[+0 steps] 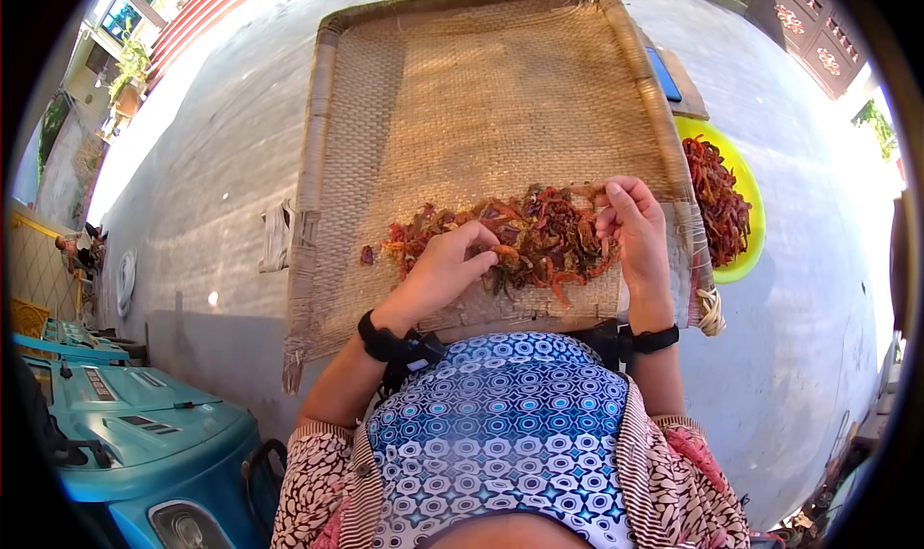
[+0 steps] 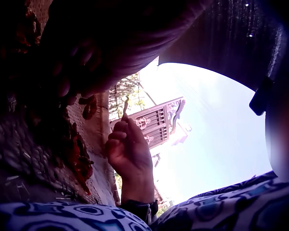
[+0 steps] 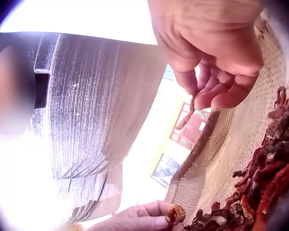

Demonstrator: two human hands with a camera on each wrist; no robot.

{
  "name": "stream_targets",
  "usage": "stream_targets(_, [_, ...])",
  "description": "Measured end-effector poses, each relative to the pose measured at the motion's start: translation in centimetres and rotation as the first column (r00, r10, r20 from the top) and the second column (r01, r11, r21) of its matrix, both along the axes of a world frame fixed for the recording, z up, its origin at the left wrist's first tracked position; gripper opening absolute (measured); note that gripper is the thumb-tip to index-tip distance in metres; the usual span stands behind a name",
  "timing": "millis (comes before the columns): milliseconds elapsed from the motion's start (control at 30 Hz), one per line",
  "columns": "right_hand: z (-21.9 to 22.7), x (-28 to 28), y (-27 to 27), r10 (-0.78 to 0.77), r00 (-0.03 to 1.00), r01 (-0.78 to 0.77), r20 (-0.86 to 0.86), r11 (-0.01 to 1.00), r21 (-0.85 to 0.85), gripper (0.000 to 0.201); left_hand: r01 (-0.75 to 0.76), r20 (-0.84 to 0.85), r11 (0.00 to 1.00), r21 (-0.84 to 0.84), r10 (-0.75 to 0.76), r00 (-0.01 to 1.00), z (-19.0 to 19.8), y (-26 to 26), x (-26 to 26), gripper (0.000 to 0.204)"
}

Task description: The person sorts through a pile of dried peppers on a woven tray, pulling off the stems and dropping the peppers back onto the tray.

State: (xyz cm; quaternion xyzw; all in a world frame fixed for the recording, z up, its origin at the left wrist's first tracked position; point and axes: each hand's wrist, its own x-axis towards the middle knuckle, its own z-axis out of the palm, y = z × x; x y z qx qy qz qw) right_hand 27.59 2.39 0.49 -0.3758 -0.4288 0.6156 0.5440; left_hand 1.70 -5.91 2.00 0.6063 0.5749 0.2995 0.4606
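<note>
A loose heap of dried red and brown peppers [image 1: 553, 227] lies across the near part of a large woven bamboo tray [image 1: 462, 97]. At the heap's near left side, my left hand [image 1: 441, 268] pinches an orange-brown dried pepper piece [image 3: 176, 213] between thumb and fingers. My right hand [image 1: 639, 236] is raised over the heap's right end. Its thumb and fingertips pinch a thin, shrivelled dried pepper piece [image 3: 185, 120], which hangs down from them in the right wrist view. The left wrist view is dark around the left hand, hiding its fingertips.
Against the tray's right side stands a yellow-green basin [image 1: 757, 236] full of dried red peppers. Beyond it, a blue phone-like object [image 1: 664, 74] lies on a board [image 1: 688, 92]. A teal vehicle [image 1: 154, 424] is parked at the left on the concrete ground. The tray has a raised rim [image 1: 313, 135].
</note>
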Motion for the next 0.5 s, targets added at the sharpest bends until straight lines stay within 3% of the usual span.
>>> stream_targets(100, [-0.6,3.6,1.7,-0.183,0.921,0.156,-0.345,0.982,-0.103,0.021,-0.011,0.035,1.000,-0.025,0.012,0.999,-0.1,-0.2,-0.2,0.016])
stream_targets(167, [-1.2,5.9,2.7,-0.266,0.746,0.156,-0.610,0.961,-0.228,0.023,-0.021,0.055,1.000,-0.010,0.021,0.998,-0.3,-0.2,-0.2,0.016])
stream_targets(200, [-0.4,6.3,2.5,-0.247,0.756,0.073,-0.606,0.952,-0.296,0.024,-0.027,0.070,0.999,-0.043,0.029,0.997,-0.1,-0.1,-0.1,0.015])
stream_targets(267, [1.0,4.8,1.1,-0.109,0.934,0.045,-0.341,0.981,-0.188,0.024,-0.034,0.096,0.994,-0.108,0.045,0.994,0.4,-0.1,0.1,0.015])
stream_targets(333, [1.3,2.1,-0.2,0.094,0.995,-0.095,-0.015,0.992,-0.078,0.023,-0.016,0.087,1.000,-0.025,0.018,0.996,0.3,0.1,0.4,0.015])
stream_targets(400, [2.5,-0.4,-1.7,0.442,0.854,-0.430,0.274,0.897,-0.107,0.023,0.002,0.120,1.000,-0.008,-0.001,0.993,0.3,0.2,0.8,0.015])
stream_targets(433, [2.8,-1.7,-2.4,0.510,0.735,-0.518,0.448,0.848,-0.114,0.024,0.010,0.158,0.999,-0.031,-0.005,0.987,0.5,0.2,1.1,0.015])
stream_targets(500, [1.8,-3.0,-2.9,0.557,0.690,-0.597,0.462,0.799,-0.072,0.020,0.029,0.185,0.998,-0.055,-0.019,0.983,0.7,0.2,1.2,0.015])
